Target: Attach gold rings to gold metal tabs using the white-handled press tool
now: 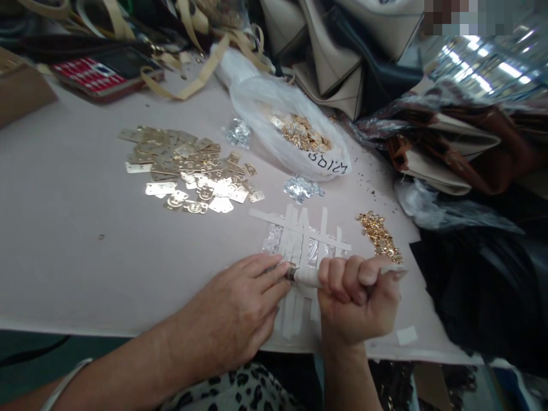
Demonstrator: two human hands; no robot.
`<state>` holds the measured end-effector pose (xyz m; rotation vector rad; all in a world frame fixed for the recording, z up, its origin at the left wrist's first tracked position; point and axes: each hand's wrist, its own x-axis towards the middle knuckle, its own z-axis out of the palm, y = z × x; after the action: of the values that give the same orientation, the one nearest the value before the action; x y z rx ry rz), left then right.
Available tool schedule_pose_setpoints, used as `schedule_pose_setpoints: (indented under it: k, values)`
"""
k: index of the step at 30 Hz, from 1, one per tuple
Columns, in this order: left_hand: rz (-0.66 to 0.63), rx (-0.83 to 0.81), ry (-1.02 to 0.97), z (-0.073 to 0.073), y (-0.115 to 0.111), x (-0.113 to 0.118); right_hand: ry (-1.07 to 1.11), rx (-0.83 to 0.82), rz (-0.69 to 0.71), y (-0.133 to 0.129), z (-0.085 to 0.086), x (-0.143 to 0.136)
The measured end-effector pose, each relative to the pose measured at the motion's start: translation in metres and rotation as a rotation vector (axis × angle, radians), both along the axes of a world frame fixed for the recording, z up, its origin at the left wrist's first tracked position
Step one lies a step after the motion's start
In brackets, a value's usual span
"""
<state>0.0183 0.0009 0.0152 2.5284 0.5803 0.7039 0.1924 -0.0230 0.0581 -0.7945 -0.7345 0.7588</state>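
My right hand (357, 297) is wrapped in a fist around a white-handled hand tool (307, 277), whose short dark metal tip points left. At that tip, the fingertips of my left hand (244, 305) press down together; a small piece under them is mostly hidden. Both hands work over a patch of white tape strips (293, 240) stuck across clear plastic on the table. Just beyond the patch lies a pile of small silver pieces (302, 188). Small gold fittings (380, 235) are heaped to the right of it.
Flat gold metal plates (184, 162) spread over the left-centre table (85, 262). A white plastic bag (261, 108) of gold parts lies open behind, near a small silver packet (238, 132). A red box (96, 74), straps and leather bags (462, 148) crowd the back and right.
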Motion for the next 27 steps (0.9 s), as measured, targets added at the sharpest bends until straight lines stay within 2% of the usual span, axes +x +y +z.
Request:
schedule_pose_setpoints:
  k: [6, 9, 16, 20, 25, 27]
  values:
    - [0.009, 0.046, 0.001, -0.001, -0.001, -0.001, 0.171, -0.056, -0.097, -0.002, -0.007, 0.019]
    - [0.009, 0.042, 0.017, -0.001, -0.001, -0.001, 0.158, -0.064, -0.124, -0.003, -0.009, 0.018]
    - [0.007, 0.010, 0.026, -0.005, -0.002, 0.001, -0.078, -0.063, -0.048, -0.005, 0.003, -0.001]
    - [0.016, -0.018, 0.014, -0.005, -0.004, 0.002, -0.199, -0.133, 0.009, -0.005, 0.010, -0.014]
    - [-0.009, -0.039, -0.008, 0.000, -0.001, 0.001, -0.460, -0.187, -0.011, -0.004, 0.008, -0.029]
    - [-0.010, -0.038, -0.009, 0.001, -0.001, -0.001, -0.430, -0.168, 0.017, -0.002, 0.010, -0.026]
